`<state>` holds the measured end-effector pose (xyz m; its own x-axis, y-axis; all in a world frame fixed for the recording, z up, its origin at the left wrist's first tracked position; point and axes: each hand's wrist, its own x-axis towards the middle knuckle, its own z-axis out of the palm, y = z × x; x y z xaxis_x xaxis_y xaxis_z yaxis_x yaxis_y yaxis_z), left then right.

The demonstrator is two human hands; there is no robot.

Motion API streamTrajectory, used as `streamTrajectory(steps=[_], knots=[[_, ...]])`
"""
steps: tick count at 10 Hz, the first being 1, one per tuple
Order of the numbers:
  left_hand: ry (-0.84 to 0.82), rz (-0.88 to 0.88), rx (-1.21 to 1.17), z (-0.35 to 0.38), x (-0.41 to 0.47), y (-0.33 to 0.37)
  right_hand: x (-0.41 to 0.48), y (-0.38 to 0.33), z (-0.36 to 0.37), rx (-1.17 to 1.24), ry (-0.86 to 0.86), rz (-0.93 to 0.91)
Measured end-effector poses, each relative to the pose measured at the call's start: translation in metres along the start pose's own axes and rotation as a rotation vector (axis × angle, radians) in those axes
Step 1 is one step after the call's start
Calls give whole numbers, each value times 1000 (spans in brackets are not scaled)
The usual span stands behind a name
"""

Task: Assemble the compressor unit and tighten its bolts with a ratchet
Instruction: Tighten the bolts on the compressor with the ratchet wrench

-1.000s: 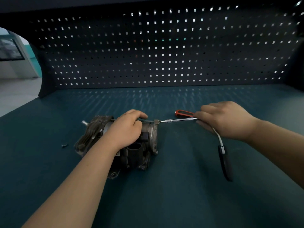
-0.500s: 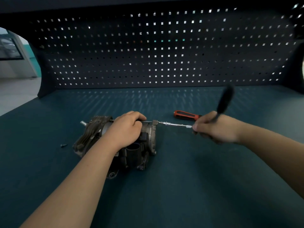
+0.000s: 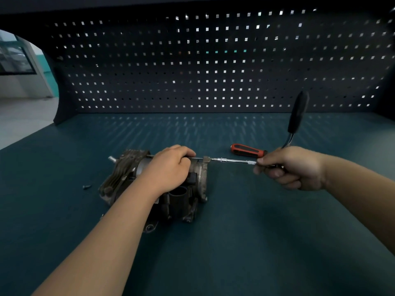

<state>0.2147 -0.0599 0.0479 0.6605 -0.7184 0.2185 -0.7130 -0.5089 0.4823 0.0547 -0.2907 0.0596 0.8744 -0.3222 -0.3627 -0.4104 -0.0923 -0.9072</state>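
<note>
The left hand (image 3: pixel 168 167) covers most of the top of the compressor (image 3: pixel 119 174), so only its finned left end, a stub sticking out there, its right flange and the dark ports on the near side show. The head of the ratchet (image 3: pixel 297 114) is hidden inside the right hand (image 3: pixel 292 167). Its black handle rises from that hand toward the pegboard (image 3: pixel 213 60) and is blurred. The shaft of the screwdriver (image 3: pixel 248 151) is lost behind the right hand, and the bolt under the socket (image 3: pixel 206 159) cannot be made out. The near edge of the desk (image 3: pixel 235 242) is cut off below. There is one compressor, one ratchet with one extension (image 3: pixel 233 160), one red-and-black screwdriver, one loose screw (image 3: pixel 86 186) and two hands. The compressor lies on its side left of the desk's middle, with the screw just beside it toward the left edge. The screwdriver lies farther back, near the middle. The left hand is curled over the compressor, fingers wrapped down its far side, gripping it. The right hand is closed round the ratchet's head, thumb and forefinger pinching the knurled end of the extension. The extension runs level to the socket at the top of the flange.
</note>
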Motion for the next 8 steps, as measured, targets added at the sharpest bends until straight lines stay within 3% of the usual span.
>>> streamTrajectory(steps=[1,2,3,4,5,6,7,8], knots=[[4,-2,-6,-1,0,-1,-2,-2,4,-109,-8,-27],[4,6,0,-1,0,-2,-2,12,-3,-1154,288,-681],[-1,16,13,0,-1,-1,2,17,-14,-1593,483,-1170],[-4,11,16,0,0,0,-2,14,-7,-1308,385,-993],[-9,6,29,0,0,1,-1,8,-5,-835,201,-552],[-16,7,30,0,-1,3,4,-5,-10,-185,-27,-127],[-17,6,26,-1,-1,2,5,-5,-7,-78,-75,-13],[-22,2,31,0,0,0,-1,9,-3,-683,70,-347]])
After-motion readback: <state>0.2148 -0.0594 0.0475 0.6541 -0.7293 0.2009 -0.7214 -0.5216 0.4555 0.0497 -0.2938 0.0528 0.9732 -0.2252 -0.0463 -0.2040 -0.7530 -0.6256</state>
